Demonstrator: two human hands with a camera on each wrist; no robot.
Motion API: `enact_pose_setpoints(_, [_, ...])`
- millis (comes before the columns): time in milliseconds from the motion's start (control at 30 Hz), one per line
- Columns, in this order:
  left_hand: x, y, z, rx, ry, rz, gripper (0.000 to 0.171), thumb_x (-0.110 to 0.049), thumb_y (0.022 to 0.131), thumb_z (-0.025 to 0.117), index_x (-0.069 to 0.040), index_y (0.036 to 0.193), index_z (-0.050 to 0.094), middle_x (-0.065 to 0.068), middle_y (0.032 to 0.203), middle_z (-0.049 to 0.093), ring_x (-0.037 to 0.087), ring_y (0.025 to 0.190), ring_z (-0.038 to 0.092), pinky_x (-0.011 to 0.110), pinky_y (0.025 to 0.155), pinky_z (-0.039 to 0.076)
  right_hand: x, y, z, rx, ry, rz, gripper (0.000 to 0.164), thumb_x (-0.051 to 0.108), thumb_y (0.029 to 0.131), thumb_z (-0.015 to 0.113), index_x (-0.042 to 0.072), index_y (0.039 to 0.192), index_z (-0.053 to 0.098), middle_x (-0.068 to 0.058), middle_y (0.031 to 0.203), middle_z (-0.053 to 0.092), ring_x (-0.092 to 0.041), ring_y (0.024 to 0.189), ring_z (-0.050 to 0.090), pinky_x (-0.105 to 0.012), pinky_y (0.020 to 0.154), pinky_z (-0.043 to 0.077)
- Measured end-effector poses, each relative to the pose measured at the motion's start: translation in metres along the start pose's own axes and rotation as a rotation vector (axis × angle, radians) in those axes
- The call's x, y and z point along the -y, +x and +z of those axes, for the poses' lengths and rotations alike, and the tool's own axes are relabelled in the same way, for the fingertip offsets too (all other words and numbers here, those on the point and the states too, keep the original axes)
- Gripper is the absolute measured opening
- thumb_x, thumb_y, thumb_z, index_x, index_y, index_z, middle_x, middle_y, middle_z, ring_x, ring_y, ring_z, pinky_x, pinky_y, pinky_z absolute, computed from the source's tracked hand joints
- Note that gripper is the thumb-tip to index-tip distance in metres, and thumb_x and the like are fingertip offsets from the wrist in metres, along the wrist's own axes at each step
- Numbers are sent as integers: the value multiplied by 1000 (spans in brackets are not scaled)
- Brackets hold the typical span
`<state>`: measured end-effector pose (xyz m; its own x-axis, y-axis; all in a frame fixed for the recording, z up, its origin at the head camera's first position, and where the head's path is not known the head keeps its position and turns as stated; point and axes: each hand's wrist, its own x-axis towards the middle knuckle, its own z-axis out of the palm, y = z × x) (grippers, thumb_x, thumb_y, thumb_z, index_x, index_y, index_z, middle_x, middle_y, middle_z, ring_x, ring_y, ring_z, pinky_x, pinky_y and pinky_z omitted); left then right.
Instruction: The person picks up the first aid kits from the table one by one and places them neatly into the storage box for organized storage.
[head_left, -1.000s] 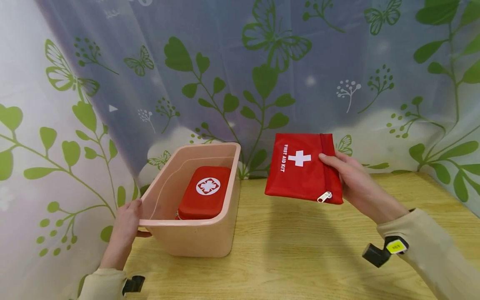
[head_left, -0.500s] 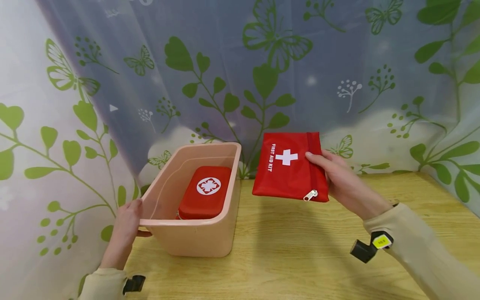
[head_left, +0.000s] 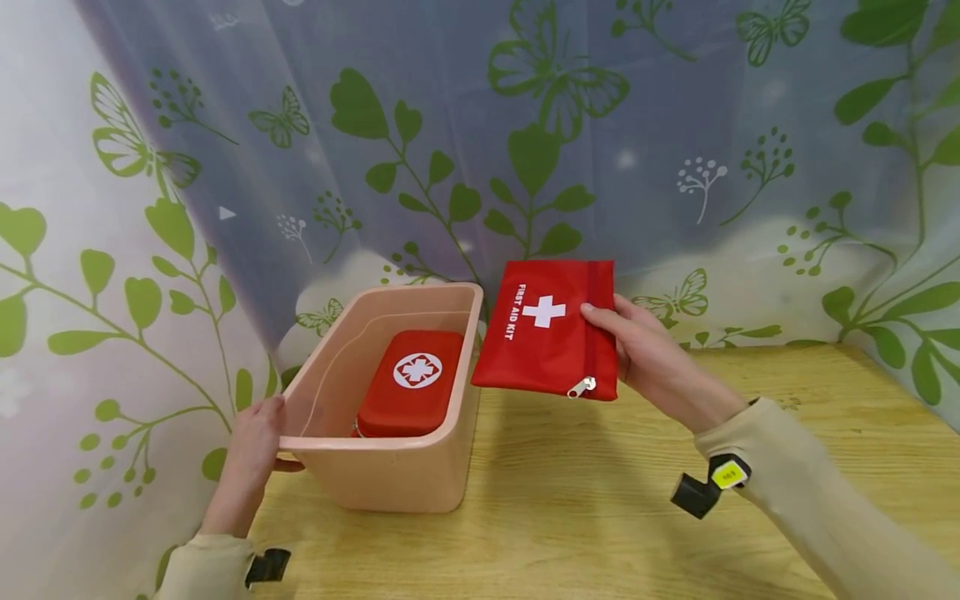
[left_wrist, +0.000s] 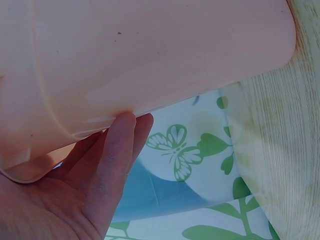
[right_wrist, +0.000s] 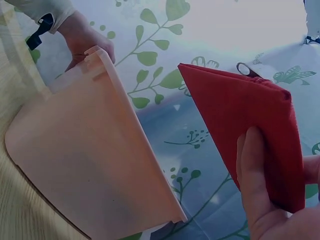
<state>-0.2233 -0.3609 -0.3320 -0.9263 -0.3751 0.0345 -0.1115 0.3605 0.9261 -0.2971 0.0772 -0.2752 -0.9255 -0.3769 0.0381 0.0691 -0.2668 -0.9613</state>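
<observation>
A flat red first aid pouch (head_left: 547, 342) with a white cross and a zipper is pinched by my right hand (head_left: 645, 346), thumb on top and fingers beneath. It hangs in the air just right of the pink plastic bin (head_left: 382, 475). My left hand (head_left: 251, 442) grips the bin's near left corner by the rim, its fingers under the lip in the left wrist view. Inside the bin lies a red zippered case (head_left: 408, 392) with a round white cross emblem. In the right wrist view the pouch (right_wrist: 245, 105) is seen from below, apart from the bin's wall (right_wrist: 95, 145).
The bin stands on a light wooden table (head_left: 570, 517), close to the left side. A curtain (head_left: 630, 167) printed with green leaves and butterflies hangs behind the table and along its left side.
My right hand has carried the red first aid pouch leftward, closer to the bin's right rim. The left hand, the bin and the case inside have stayed in place.
</observation>
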Motion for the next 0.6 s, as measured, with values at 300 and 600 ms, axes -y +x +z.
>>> enact_pose_setpoints(300, [0, -1, -2, -5, 1, -8, 61, -35, 104, 27, 16, 134, 44, 39, 121, 51, 16, 71, 63, 46, 53, 60, -7, 12, 14, 11, 13, -5, 56, 24, 101, 55, 5, 147, 30, -8, 123, 57, -18, 98, 67, -32, 85, 57])
enact_pose_setpoints(600, [1, 0, 0, -15, -27, -1, 58, -33, 104, 30, 17, 132, 44, 37, 110, 54, 16, 67, 62, 47, 50, 59, -13, 18, 23, 51, 34, -7, 53, 23, 102, 53, 6, 147, 30, -9, 123, 57, -18, 98, 67, -32, 86, 57])
